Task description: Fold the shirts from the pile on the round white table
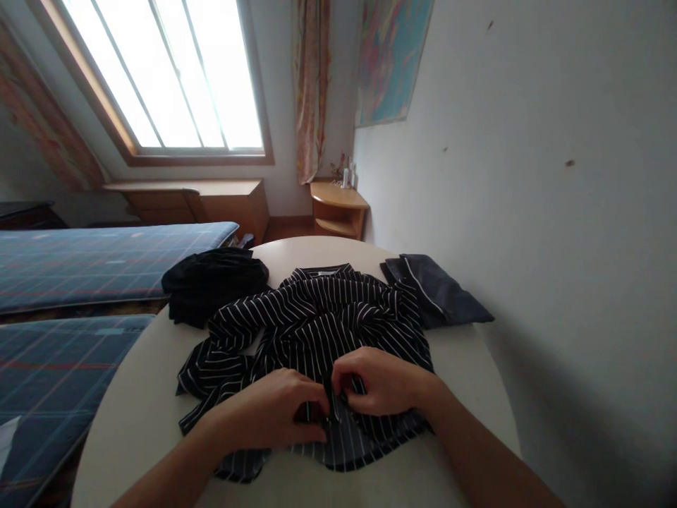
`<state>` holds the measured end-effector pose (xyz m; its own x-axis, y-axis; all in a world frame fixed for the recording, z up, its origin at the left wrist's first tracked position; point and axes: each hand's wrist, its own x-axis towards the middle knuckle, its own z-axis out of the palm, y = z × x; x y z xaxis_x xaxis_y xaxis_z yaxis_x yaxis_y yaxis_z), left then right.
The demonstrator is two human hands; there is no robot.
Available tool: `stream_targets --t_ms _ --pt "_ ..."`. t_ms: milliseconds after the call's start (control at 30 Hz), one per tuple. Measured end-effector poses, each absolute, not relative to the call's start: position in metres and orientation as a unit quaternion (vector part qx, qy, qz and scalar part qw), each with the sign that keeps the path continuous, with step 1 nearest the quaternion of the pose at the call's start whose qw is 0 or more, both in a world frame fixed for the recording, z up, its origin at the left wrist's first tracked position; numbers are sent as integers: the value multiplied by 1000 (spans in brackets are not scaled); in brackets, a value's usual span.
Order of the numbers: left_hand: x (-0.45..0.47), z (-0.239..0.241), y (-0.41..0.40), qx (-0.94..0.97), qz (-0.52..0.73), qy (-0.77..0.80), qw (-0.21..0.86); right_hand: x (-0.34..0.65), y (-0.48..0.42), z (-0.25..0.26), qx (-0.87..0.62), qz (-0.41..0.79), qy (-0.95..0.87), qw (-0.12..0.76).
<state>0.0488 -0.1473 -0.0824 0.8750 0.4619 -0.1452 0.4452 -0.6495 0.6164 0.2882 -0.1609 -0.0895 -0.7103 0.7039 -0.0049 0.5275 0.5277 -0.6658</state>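
Observation:
A black shirt [328,310] with thin white stripes lies spread on the round white table, its collar away from me and its hem toward me. Its sleeve on the left is bunched in folds. Both my hands are at the front opening in the lower part of the shirt, close together. My left hand [278,409] pinches the cloth on the left side of the opening, fingers curled. On the other side, my right hand [375,381] grips the cloth between thumb and fingers. Any button between the fingertips is too small to make out.
On the table [127,416], a heap of black cloth [214,282] lies at the left and folded dark grey cloth [441,289] at the right. Blue plaid mattresses [106,261] stand at the left. A white wall [571,247] runs along the right.

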Motion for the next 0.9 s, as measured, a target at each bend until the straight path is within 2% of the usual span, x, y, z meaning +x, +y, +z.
stream_targets --t_ms 133,300,500,633,900 --pt "46 -80 -146 877 -15 259 404 287 -161 -88 -352 327 -865 146" --pt "39 -89 -131 918 76 264 286 284 -162 -87 -346 328 -867 146" --pt "31 -112 -120 927 70 302 210 281 -162 -90 -364 314 -865 144" --pt "30 -120 -117 927 89 313 187 276 -163 -89 -359 311 -871 126" --pt "31 -126 -109 928 95 311 182 258 -169 -101 -330 220 -911 110"
